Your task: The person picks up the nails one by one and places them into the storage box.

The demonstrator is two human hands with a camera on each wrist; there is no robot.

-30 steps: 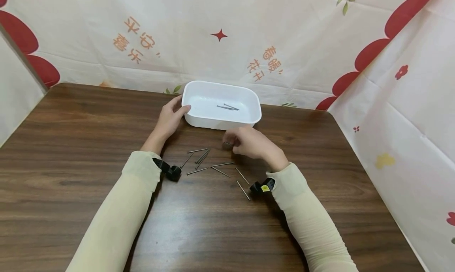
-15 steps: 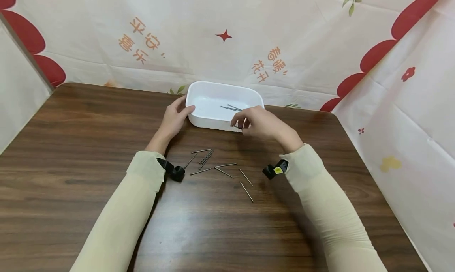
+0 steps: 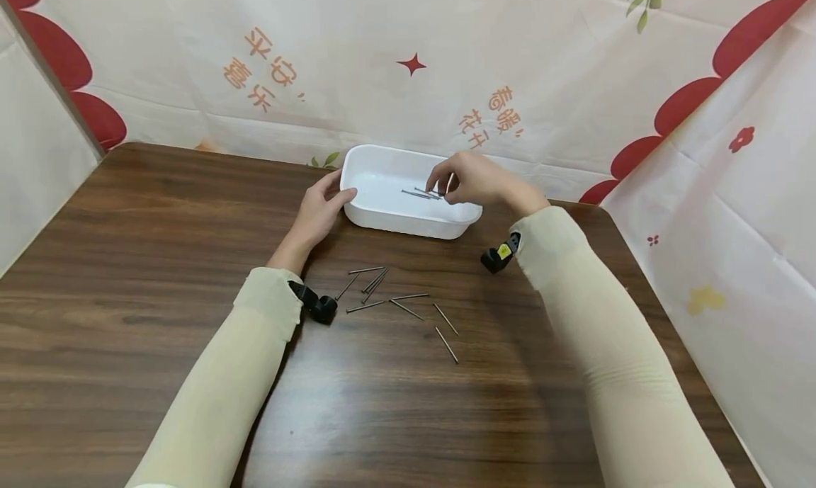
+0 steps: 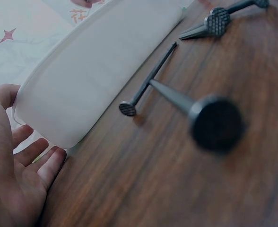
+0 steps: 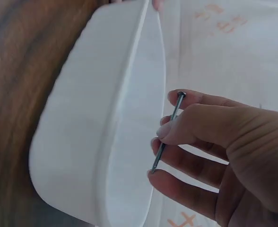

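Observation:
A white rectangular tub [image 3: 408,226] stands near the table's far edge with a few nails [image 3: 416,194] on its floor. My left hand [image 3: 319,208] grips the tub's left end, thumb over the rim and fingers down the outer wall, as the left wrist view also shows. Over the tub's right part, my right hand [image 3: 474,180] pinches one nail [image 5: 169,130] between thumb and fingers. That nail slants in the right wrist view, its flat head at the upper end.
Several loose nails [image 3: 376,282] lie on the brown wooden table [image 3: 191,261] in front of the tub, spread between my forearms. A nail with a large blurred head [image 4: 217,124] lies close to the left wrist camera. A printed white cloth [image 3: 357,63] hangs behind the table.
My right hand has lifted from the table in front of the tub to above its inside, carrying the nail. The left hand keeps its grip on the tub. The head view has shifted slightly.

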